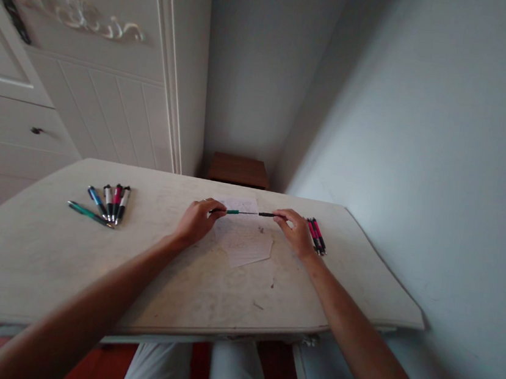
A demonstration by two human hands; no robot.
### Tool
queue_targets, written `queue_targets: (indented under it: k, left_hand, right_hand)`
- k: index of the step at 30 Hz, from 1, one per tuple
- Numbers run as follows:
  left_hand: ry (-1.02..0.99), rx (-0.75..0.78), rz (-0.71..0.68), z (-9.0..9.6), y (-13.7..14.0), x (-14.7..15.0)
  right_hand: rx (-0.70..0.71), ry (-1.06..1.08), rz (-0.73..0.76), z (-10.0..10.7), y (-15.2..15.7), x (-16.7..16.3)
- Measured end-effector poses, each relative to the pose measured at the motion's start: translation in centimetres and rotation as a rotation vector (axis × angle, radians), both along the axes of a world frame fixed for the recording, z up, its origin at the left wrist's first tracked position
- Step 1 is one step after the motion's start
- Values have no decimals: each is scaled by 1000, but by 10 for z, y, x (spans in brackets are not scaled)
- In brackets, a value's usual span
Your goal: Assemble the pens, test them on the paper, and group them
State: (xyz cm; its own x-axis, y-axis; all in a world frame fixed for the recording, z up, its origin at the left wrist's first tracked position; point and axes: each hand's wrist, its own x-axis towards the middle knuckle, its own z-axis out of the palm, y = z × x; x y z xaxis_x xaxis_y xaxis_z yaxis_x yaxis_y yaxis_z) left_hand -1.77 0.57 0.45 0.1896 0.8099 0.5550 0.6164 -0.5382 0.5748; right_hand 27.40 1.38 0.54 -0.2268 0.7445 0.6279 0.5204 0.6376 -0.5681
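Observation:
Over the middle of the table, my left hand [198, 221] pinches a green pen barrel [232, 212] between thumb and fingers. A thin refill [247, 213] sticks out of the barrel to the right. My right hand [294, 230] is closed on a black pen section [266, 214], lined up with the refill's tip. Whether the tip and the section touch is too small to tell. Both pen parts are level, just above the sheets of paper [246, 245]. Beside my right wrist lie pink and black pens [319, 237], partly hidden by the hand.
On the left lie several pens, among them a green pen [88, 213], a blue pen [97, 202] and a pink pen [116, 202]. Small scraps [258, 306] dot the white table [165, 302]. A white cabinet [109, 86] stands behind left; a wall [447, 146] borders the right.

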Motion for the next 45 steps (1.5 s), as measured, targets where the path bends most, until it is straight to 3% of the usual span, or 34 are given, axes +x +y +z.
queue_targets:
  k: [26, 45]
  left_hand:
    - [64, 79, -153, 8, -13, 11]
    - [29, 128, -204, 10, -20, 15]
  right_hand:
    - [-11, -14, 148, 5, -20, -26]
    - [-263, 93, 92, 8, -28, -31]
